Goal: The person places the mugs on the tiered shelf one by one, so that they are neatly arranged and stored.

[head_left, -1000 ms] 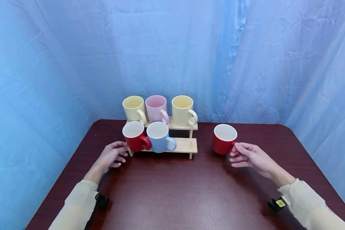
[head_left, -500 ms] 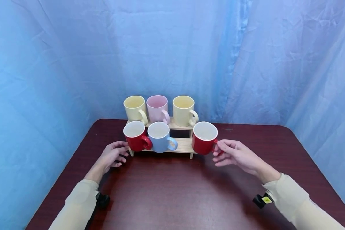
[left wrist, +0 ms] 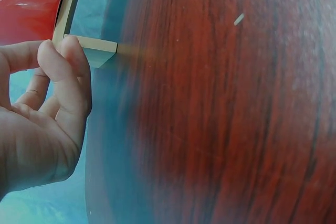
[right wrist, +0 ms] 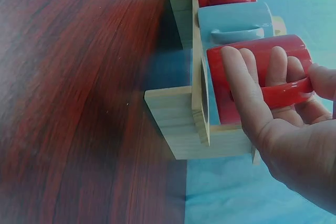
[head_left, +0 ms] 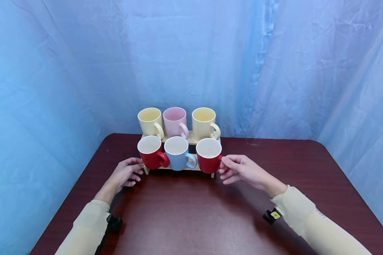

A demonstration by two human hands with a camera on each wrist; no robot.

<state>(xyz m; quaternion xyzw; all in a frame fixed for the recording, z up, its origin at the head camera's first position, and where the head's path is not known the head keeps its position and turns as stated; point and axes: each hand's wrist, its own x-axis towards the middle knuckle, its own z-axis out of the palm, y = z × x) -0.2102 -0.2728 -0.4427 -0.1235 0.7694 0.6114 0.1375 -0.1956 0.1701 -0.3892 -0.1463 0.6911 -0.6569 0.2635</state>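
My right hand (head_left: pixel 242 171) pinches the handle of a red mug (head_left: pixel 208 161) with a white inside, over the right end of the lower shelf of a two-tier wooden rack (right wrist: pixel 173 111). In the right wrist view this mug leans slightly against the line of the shelf; whether its base touches the wood I cannot tell. Left of it stand a light blue mug (head_left: pixel 176 156) and another red mug (head_left: pixel 150 154). My left hand (head_left: pixel 122 175) holds the rack's left end at the lower shelf, thumb and fingertips meeting at the wood in the left wrist view.
On the upper shelf stand a yellow mug (head_left: pixel 149 122), a pink mug (head_left: pixel 174 122) and a second yellow mug (head_left: pixel 203 124), handles turned right. Under the rack is a dark red-brown table (head_left: pixel 185 212). A blue curtain (head_left: pixel 185 53) hangs behind and along both sides.
My right hand has carried the red mug leftward from beside the rack to above the lower shelf's right end. The left hand has stayed at the rack's left end.
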